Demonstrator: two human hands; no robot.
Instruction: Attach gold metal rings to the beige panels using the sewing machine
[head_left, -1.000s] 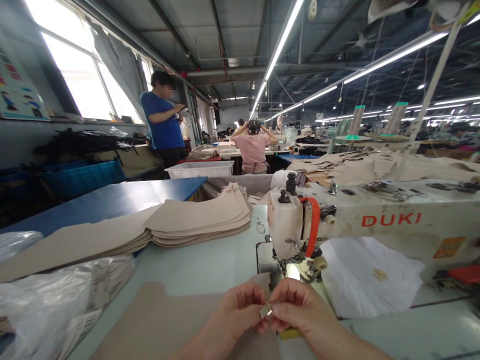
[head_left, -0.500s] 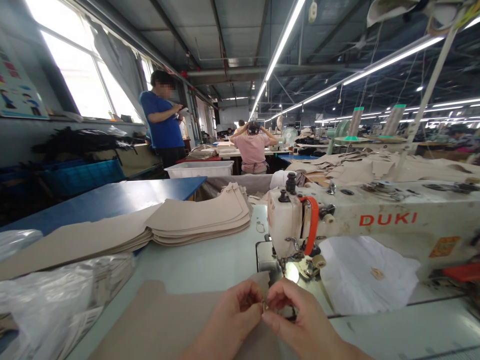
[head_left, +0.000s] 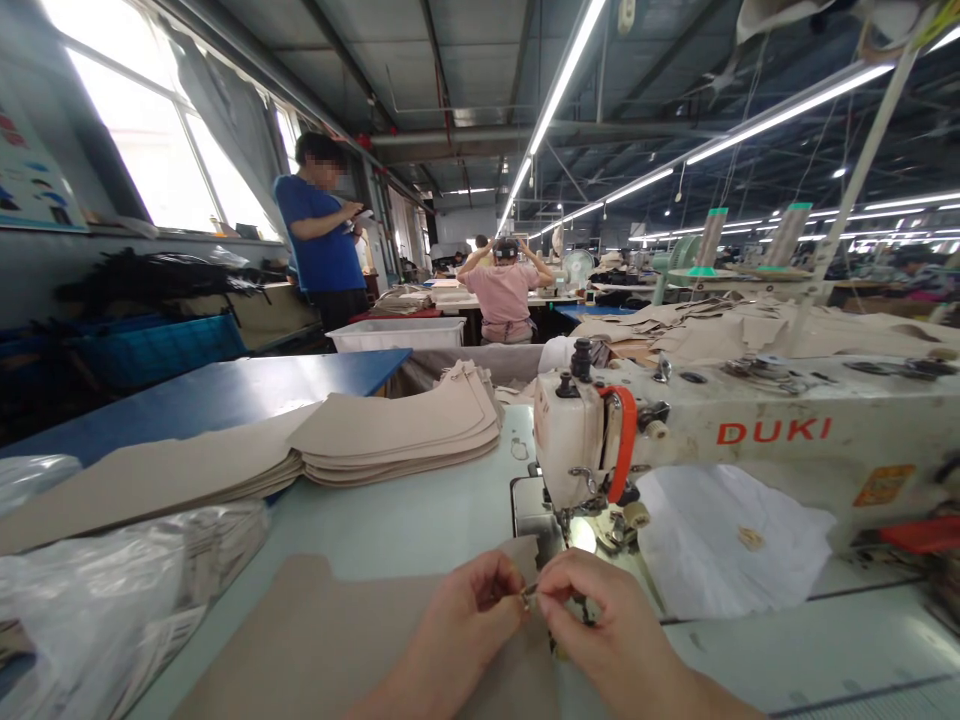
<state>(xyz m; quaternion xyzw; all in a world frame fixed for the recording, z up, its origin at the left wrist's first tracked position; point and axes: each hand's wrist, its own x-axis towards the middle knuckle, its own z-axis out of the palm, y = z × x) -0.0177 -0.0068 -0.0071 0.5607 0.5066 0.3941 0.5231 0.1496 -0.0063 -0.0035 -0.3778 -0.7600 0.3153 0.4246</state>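
Note:
My left hand (head_left: 466, 610) and my right hand (head_left: 600, 612) meet fingertip to fingertip just in front of the sewing machine's needle. Both are closed in a pinch on a tiny metal piece (head_left: 528, 596) held between them; what it is I cannot make out. A beige cut fabric piece (head_left: 330, 640) lies flat on the table under my left hand. The white DUKI sewing machine (head_left: 750, 440) stands right behind my hands, its lamp lit at the needle area (head_left: 581, 535).
A stack of beige cut pieces (head_left: 390, 430) lies on the table at centre left. Crumpled plastic wrap (head_left: 97, 600) is at the left edge. White cloth (head_left: 720, 540) lies under the machine arm. A person in blue (head_left: 322, 240) stands far left; another in pink (head_left: 506, 295) sits beyond.
My hands stayed together before the needle, and the fingers shifted their pinch on the small piece. The view moved slightly.

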